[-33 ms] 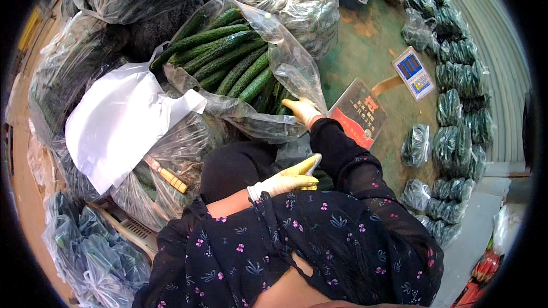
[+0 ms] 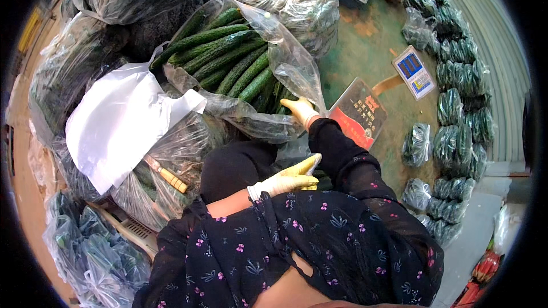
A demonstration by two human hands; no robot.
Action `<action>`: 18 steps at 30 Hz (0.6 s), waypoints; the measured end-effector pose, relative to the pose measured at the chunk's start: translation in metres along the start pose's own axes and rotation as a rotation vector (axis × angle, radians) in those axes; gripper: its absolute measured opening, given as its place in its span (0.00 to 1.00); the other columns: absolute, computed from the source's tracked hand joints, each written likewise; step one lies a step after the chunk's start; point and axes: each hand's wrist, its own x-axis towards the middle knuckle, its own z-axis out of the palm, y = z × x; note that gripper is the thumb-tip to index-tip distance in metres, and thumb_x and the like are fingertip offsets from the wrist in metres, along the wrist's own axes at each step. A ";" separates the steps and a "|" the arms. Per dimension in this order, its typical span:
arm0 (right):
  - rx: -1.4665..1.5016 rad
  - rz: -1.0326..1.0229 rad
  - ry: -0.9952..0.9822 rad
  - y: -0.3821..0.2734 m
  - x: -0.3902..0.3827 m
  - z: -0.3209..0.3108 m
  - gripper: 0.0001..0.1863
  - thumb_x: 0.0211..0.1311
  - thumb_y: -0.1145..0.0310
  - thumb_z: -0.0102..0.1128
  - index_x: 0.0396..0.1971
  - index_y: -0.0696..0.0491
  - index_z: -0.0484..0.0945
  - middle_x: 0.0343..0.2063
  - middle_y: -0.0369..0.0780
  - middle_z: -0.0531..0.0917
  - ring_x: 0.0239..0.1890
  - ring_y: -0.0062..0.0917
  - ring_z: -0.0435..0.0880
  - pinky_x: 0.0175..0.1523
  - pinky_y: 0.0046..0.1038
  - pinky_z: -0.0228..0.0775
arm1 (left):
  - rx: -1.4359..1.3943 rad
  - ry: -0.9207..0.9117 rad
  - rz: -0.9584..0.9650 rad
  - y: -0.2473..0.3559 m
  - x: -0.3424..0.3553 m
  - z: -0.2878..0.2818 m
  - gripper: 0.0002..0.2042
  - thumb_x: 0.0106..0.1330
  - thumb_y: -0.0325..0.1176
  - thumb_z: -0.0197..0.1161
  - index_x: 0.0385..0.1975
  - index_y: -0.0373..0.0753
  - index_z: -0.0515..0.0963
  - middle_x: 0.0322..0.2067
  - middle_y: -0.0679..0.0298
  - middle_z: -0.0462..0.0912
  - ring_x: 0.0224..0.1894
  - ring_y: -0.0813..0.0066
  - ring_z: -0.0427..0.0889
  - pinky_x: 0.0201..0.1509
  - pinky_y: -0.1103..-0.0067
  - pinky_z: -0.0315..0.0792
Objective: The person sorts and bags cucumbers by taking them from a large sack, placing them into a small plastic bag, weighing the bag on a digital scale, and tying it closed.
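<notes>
Dark green cucumbers (image 2: 228,60) lie bundled in a large open clear plastic bag (image 2: 297,68) in front of me. My right hand (image 2: 301,109), in a pale yellow glove, reaches to the bag's near right side, its fingers closed at the lower end of a cucumber (image 2: 281,106); the fingertips are partly hidden. Closer to my body, my left hand (image 2: 285,181), gloved alike, is closed on thin clear plastic (image 2: 313,163), seemingly a small bag. More dark green shows below that hand, mostly covered by my sleeve.
A scale (image 2: 359,115) with a display (image 2: 414,73) stands to the right. Bagged cucumbers (image 2: 454,142) line the far right. White sheets (image 2: 117,122) and a wooden-handled tool (image 2: 171,179) rest on a filled bag at left. Other full bags (image 2: 291,8) surround the open one.
</notes>
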 end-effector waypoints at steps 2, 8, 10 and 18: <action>0.139 -0.013 0.230 0.027 0.028 0.011 0.48 0.39 0.44 0.68 0.53 0.67 0.65 0.51 0.56 0.72 0.54 0.41 0.72 0.55 0.33 0.64 | 0.005 -0.031 -0.038 0.005 0.006 0.003 0.39 0.62 0.26 0.55 0.68 0.43 0.37 0.67 0.74 0.43 0.39 0.85 0.67 0.43 0.85 0.68; 0.338 0.037 0.280 0.016 0.018 0.027 0.45 0.43 0.67 0.70 0.58 0.68 0.55 0.55 0.55 0.68 0.55 0.42 0.71 0.57 0.35 0.64 | -0.116 0.027 -0.022 0.005 -0.001 0.006 0.39 0.63 0.27 0.55 0.68 0.44 0.37 0.67 0.75 0.45 0.38 0.84 0.68 0.42 0.84 0.68; 0.758 -0.012 0.061 0.036 0.040 0.017 0.40 0.41 0.67 0.71 0.54 0.67 0.60 0.50 0.52 0.72 0.50 0.40 0.74 0.52 0.37 0.66 | -0.103 0.005 -0.025 0.008 0.002 0.006 0.38 0.63 0.27 0.55 0.68 0.44 0.38 0.67 0.74 0.45 0.38 0.84 0.69 0.42 0.83 0.69; 1.032 -0.215 -0.801 0.001 -0.067 -0.066 0.21 0.57 0.67 0.56 0.49 0.60 0.70 0.42 0.44 0.80 0.40 0.27 0.81 0.45 0.30 0.76 | -0.080 0.047 -0.061 0.013 -0.010 0.007 0.39 0.61 0.34 0.58 0.68 0.49 0.41 0.33 0.63 0.75 0.33 0.78 0.75 0.38 0.83 0.69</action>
